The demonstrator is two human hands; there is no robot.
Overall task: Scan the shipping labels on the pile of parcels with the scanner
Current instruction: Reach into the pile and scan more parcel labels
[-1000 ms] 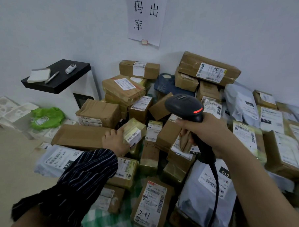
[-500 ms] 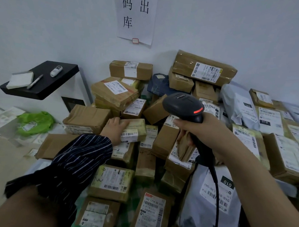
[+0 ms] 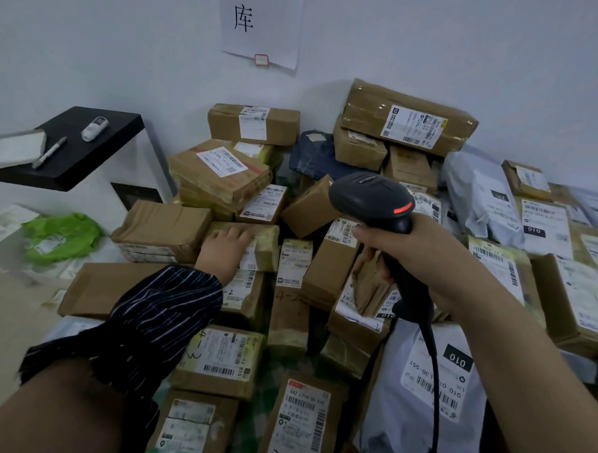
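Pile of parcels (image 3: pixel 323 272) fills the middle and right, stacked against the far wall; mostly brown taped boxes, grey poly mailers on the right, white shipping labels facing up on most; paper sign (image 3: pixel 262 22) taped to the wall above.
Black shelf (image 3: pixel 88 155) far left, carrying a notepad (image 3: pixel 18 149), a pen (image 3: pixel 50 152) and a small white device (image 3: pixel 94 128); green bag (image 3: pixel 62 236) on the floor below it.
Left arm reaches forward from near left, striped sleeve (image 3: pixel 163 316) pushed up to the wrist; left hand (image 3: pixel 226 249) lies palm down on a small yellowish taped parcel (image 3: pixel 264 240) mid-pile, fingers fairly straight across its top, touching not pinching; thumb hidden; that parcel's label is partly under the hand.
Right forearm bare, coming in from near right, raised above the pile; right hand (image 3: pixel 413 245) wrapped around the handle of the scanner (image 3: pixel 371 195), fingers curled tight, index finger at the front of the handle; scanner head points left and down toward the parcels near the left hand, clear of them; red strip lit on the head; cable (image 3: pixel 433 369) hangs from the handle base down over a near grey mailer (image 3: pixel 419 420).
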